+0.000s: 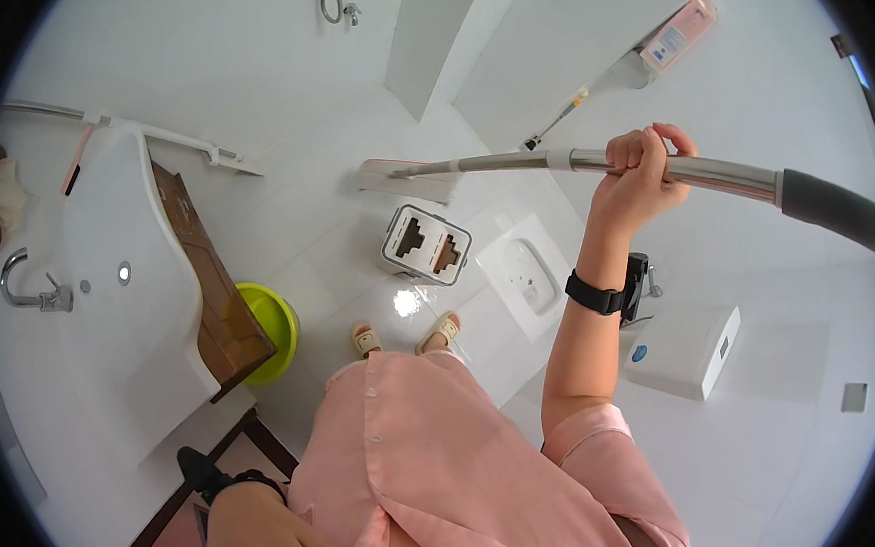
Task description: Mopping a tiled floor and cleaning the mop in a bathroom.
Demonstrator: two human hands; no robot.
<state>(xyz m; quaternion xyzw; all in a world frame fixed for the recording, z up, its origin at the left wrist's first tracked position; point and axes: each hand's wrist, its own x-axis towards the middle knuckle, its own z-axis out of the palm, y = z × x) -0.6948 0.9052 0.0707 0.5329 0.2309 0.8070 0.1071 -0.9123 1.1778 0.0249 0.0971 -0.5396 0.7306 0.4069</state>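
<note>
My right hand [643, 166] is wrapped around the steel pole [736, 177] of a flat mop, with its dark grip end running off to the right. The pole slants down to the pale mop head [377, 179], which is near the floor; whether it touches is not plain. Just below the head stands a white, grey-rimmed mop bucket [427, 252] with two dark stepped slots in its top. My left hand [264, 530] is low in the picture, near the pink shirt [427, 446]. Its fingers run out of the frame, so their pose is hidden.
A squat toilet [494, 266] is set in the floor right of the bucket, with a white cistern [673, 348] on the wall. At left are a washbasin [140, 345] and a green tub [289, 340]. A brush [563, 116] and a pink bottle [681, 33] are along the wall.
</note>
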